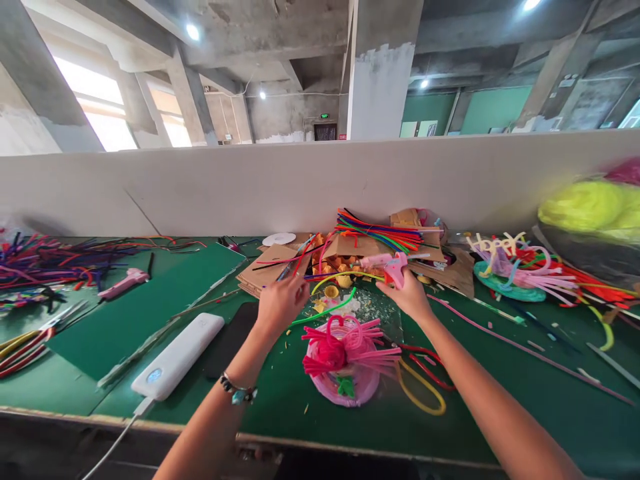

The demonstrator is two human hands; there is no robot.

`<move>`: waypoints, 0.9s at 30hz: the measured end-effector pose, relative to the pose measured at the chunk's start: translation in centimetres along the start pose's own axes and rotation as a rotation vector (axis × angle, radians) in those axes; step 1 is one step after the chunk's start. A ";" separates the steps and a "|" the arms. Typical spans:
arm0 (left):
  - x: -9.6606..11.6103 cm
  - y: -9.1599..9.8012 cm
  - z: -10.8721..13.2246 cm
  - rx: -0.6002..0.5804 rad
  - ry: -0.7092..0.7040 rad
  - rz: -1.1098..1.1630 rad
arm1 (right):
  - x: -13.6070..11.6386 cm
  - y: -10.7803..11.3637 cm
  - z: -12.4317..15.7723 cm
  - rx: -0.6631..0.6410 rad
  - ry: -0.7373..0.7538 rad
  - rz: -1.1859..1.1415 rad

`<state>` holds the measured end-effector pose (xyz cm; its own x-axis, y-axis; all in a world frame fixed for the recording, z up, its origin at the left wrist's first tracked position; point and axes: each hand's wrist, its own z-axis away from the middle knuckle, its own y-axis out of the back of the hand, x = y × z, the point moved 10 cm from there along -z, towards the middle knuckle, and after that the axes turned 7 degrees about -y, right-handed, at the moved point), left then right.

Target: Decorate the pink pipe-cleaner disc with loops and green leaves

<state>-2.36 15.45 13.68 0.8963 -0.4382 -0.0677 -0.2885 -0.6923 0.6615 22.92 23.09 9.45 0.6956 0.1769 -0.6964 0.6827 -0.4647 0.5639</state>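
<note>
My right hand [409, 293] is wrapped round a pink glue gun [395, 267], whose nozzle points left over the brown cardboard pile. My left hand [284, 300] is over the left part of the cardboard [275, 260], fingers bent together near grey tweezers or a similar thin tool [286, 269]; what the fingers hold, if anything, is too small to tell. Between my forearms lies a round pink craft piece [345, 363] with red and pink pipe-cleaner shapes and a green leaf. A green pipe cleaner [330, 310] lies behind it.
A white power bank [180, 357] with a cable and a dark phone-like slab [233, 340] lie left. Scissors [43, 337] and a second pink glue gun [123, 283] are farther left. A teal decorated disc [507, 283] stands right. Loose pipe cleaners [375, 227] lie behind, before a white partition [250, 187].
</note>
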 end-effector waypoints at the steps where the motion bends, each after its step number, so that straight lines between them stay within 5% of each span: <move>1: 0.2 -1.3 0.9 -0.026 -0.025 -0.012 | 0.9 -0.4 0.6 -0.004 -0.027 -0.007; 4: 0.4 -4.2 3.2 -0.093 -0.073 -0.035 | 3.2 -0.9 1.8 -0.003 -0.091 -0.030; 9: -0.1 -6.1 4.7 -0.185 -0.073 -0.042 | 4.5 -1.2 2.1 -0.012 -0.133 -0.048; 27: 0.2 -7.6 5.6 -0.329 -0.033 0.031 | 4.5 -1.2 2.3 -0.004 -0.133 -0.056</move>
<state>-1.89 17.46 4.48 0.8759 -0.4781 -0.0642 -0.1866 -0.4585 0.8689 24.79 22.46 4.61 0.6206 0.0861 -0.7794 0.7209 -0.4537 0.5239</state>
